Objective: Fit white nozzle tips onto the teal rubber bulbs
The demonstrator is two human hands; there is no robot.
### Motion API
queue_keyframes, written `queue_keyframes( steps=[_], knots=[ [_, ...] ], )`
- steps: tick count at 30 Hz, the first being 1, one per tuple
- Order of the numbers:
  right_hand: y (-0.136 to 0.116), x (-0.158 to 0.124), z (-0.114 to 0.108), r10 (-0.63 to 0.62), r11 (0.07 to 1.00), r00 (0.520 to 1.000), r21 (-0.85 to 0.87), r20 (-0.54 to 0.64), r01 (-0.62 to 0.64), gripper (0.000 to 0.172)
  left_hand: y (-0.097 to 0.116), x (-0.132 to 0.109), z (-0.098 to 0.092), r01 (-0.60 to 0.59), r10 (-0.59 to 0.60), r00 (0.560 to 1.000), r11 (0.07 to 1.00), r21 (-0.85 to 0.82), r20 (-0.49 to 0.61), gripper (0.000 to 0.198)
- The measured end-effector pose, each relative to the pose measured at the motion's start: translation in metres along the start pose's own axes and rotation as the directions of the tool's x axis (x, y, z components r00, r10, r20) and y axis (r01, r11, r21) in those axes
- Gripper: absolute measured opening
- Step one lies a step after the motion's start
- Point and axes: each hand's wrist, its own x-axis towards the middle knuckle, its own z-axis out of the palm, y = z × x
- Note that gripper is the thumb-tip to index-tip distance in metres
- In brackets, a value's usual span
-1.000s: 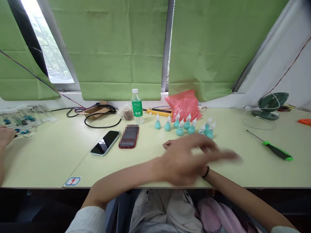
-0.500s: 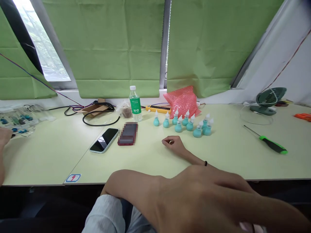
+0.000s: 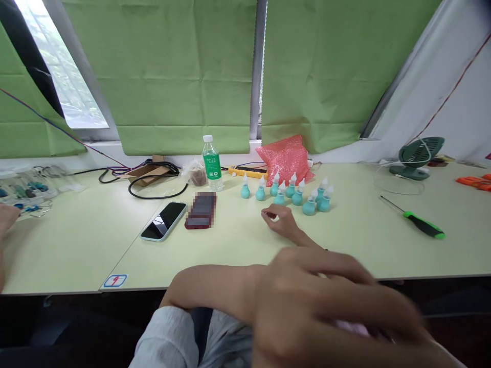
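Observation:
My left hand (image 3: 303, 301) is raised very close to the camera, its forearm reaching in from the lower left. It is blurred; the fingers extend to the right, slightly bent and spread, with no held object visible. On the tabletop (image 3: 230, 250) rests my right hand (image 3: 283, 221), partly hidden at the wrist by the left. Its fingers curl loosely toward the thumb, and nothing shows between them. Just beyond it stand several light-blue bulbs with clear pointed tips (image 3: 279, 197), upright in a loose group.
A phone (image 3: 164, 222) and a pixelated dark-red item (image 3: 200, 210) lie left of centre. Behind are a water bottle (image 3: 212, 164), black cable (image 3: 155, 197) and pink bubble-wrap bag (image 3: 286, 159). Rightward: a screwdriver (image 3: 424, 225), small fan (image 3: 416, 156), orange-handled item (image 3: 473, 182). Another person's hand (image 3: 7, 219) shows at left.
My left hand has shifted and its fingers bend more. My right hand has slid slightly right, toward the bulbs. The whole view has turned slightly to the right.

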Motion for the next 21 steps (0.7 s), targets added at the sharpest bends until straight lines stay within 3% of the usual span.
queue_keyframes(
  steps=[2, 4, 6, 8, 10, 13, 18, 21],
  knots=[
    [0.009, 0.007, -0.018, 0.037, 0.997, 0.989, -0.058, -0.144, -0.046, 0.020, -0.005, 0.046, -0.037, 0.044, -0.045, 0.998, 0.998, -0.033, -0.033, 0.027],
    [0.019, 0.014, -0.036, 0.070, 0.981, 0.942, -0.149, -0.328, -0.124, 0.028, -0.015, 0.080, -0.050, 0.016, -0.017, 0.999, 0.999, -0.039, -0.048, 0.024],
    [0.028, 0.018, -0.049, 0.069, 0.923, 0.871, -0.300, -0.486, -0.240, 0.035, -0.034, 0.094, -0.040, -0.114, 0.114, 0.992, 0.993, 0.016, -0.050, 0.021],
    [0.034, 0.019, -0.054, 0.093, 0.837, 0.841, -0.415, -0.534, -0.356, 0.042, -0.058, 0.086, -0.018, -0.050, 0.046, 0.998, 0.993, 0.109, 0.044, 0.020],
    [0.036, 0.018, -0.052, 0.188, 0.764, 0.846, -0.467, -0.499, -0.445, 0.047, -0.080, 0.065, 0.003, 0.120, -0.144, 0.975, 0.982, 0.148, 0.166, 0.022],
    [0.038, 0.014, -0.045, 0.346, 0.697, 0.849, -0.497, -0.399, -0.517, 0.054, -0.099, 0.038, 0.018, 0.423, -0.436, 0.869, 0.900, 0.106, 0.233, 0.026],
    [0.048, 0.010, -0.042, 0.441, 0.666, 0.850, -0.530, -0.287, -0.525, 0.063, -0.100, 0.031, 0.020, 0.617, -0.587, 0.763, 0.787, -0.032, 0.270, 0.024],
    [0.052, 0.010, -0.040, 0.531, 0.636, 0.824, -0.550, -0.197, -0.541, 0.056, -0.098, 0.032, 0.026, 0.669, -0.627, 0.721, 0.741, -0.061, 0.297, 0.023]
  ],
)
